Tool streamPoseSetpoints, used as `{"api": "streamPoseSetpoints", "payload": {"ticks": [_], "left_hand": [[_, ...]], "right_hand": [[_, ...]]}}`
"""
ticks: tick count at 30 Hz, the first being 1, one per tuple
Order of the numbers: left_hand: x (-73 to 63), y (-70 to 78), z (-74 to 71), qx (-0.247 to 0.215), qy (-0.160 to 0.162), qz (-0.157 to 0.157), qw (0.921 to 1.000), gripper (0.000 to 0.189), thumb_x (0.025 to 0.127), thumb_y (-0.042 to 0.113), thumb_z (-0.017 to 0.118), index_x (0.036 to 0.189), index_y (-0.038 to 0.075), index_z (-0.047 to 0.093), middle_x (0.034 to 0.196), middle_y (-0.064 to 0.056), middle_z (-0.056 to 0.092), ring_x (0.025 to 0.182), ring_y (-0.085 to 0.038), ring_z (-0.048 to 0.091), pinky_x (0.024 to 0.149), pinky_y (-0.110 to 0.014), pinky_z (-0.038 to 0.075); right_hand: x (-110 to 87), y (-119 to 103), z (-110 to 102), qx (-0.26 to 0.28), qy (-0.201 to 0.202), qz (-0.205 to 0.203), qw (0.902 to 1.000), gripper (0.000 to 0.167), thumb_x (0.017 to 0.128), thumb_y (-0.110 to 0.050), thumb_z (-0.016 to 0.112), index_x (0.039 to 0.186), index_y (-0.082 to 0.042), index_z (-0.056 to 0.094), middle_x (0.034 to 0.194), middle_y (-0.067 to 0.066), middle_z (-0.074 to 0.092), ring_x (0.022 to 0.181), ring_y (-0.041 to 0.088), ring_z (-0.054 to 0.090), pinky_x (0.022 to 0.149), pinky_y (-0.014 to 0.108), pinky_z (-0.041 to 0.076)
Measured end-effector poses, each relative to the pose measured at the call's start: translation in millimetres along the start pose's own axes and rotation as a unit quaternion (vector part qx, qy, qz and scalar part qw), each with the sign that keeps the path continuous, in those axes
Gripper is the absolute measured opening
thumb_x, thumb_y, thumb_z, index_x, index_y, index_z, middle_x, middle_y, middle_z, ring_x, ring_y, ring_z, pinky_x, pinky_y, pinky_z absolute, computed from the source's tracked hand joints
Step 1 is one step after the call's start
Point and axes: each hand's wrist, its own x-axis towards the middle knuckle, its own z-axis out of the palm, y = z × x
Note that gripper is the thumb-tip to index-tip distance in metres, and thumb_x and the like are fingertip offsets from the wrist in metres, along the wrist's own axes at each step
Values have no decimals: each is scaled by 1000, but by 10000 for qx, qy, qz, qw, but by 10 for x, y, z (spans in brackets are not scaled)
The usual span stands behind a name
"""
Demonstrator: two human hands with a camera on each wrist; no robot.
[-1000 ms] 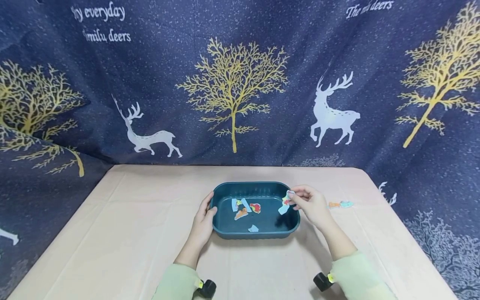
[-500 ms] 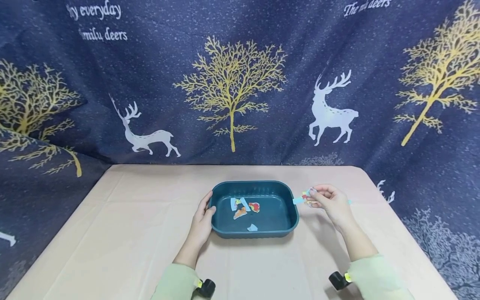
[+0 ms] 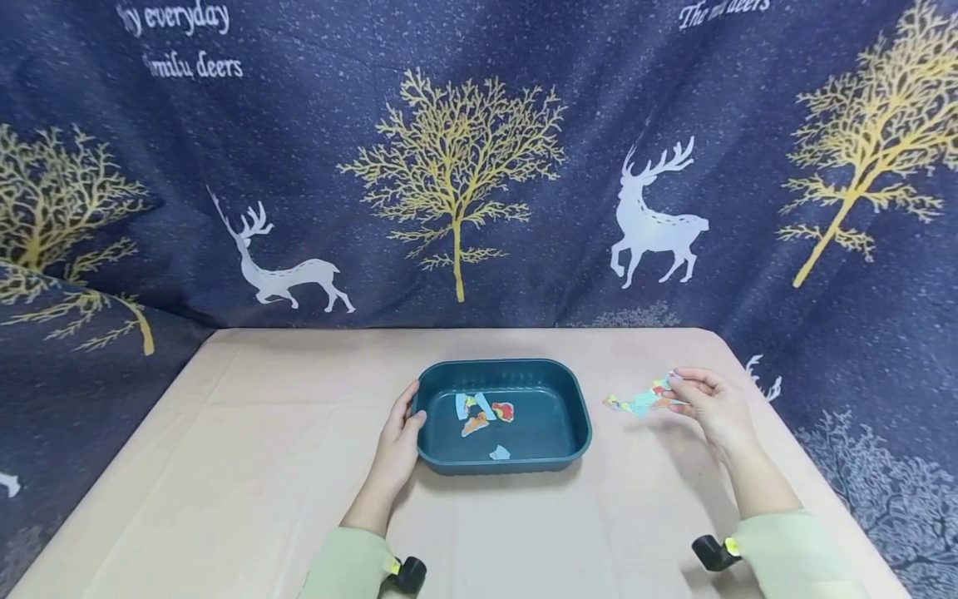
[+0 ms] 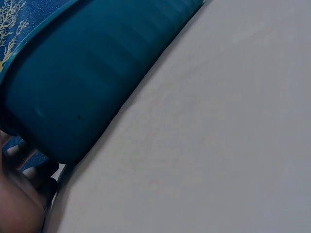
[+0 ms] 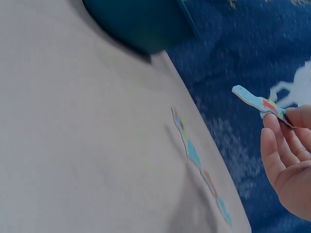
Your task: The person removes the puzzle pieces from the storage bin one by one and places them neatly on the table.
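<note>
My left hand grips the left end of a dark teal plastic bin, thumb at the rim. In the left wrist view its fingers lie by the bin's lower corner. My right hand is to the right of the bin, above the table. Between thumb and fingers it pinches a thin flat cut-out piece, light blue with red and yellow patches. Below it a row of joined-looking coloured cut-outs, blue and orange, lies on the table; the held piece overlaps it in the head view.
Several small cut-outs lie on the bin's floor, among them a red one, an orange one and a pale blue one. A pale cloth covers the table. Behind hangs a dark blue curtain with deer and trees.
My right hand has carried the pinched piece out from over the bin and to the right, over the cut-outs on the table. My left hand stays on the bin's left end.
</note>
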Motion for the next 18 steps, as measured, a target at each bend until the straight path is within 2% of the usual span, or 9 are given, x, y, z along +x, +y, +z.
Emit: {"api": "streamPoseSetpoints", "payload": {"ticks": [3,10,13,18], "left_hand": [[3,3,-3,-3,-14,-30,10000,50,101,20,36,149,25,26,158,-3,19,145,-30,18,118,-49,18],[12,-2,-14,45,-53,-95,9999,50,101,21,36,150,27,25,159,-2,18,145,-30,19,118,-49,19],[14,-10,-18,66,-43,-105,9999,50,101,21,36,149,27,25,159,-2,18,145,-30,20,118,-49,20],[25,-21,-5,78,-63,-114,9999,49,102,21,35,149,27,25,159,-1,18,145,-30,19,118,-50,19]], "right_hand": [[4,-12,-137,-93,143,68,9998,11,89,-8,64,97,-15,63,82,-7,71,74,6,70,67,22,58],[24,-21,-381,223,664,331,9970,11,87,-7,66,92,-18,68,80,-9,72,71,5,70,64,20,58],[42,-19,-463,136,954,464,9943,10,87,-9,67,89,-19,69,79,-11,71,69,4,70,63,20,58],[68,0,-625,69,1213,632,9906,10,88,-12,65,86,-22,68,76,-12,71,67,4,70,61,19,57]]}}
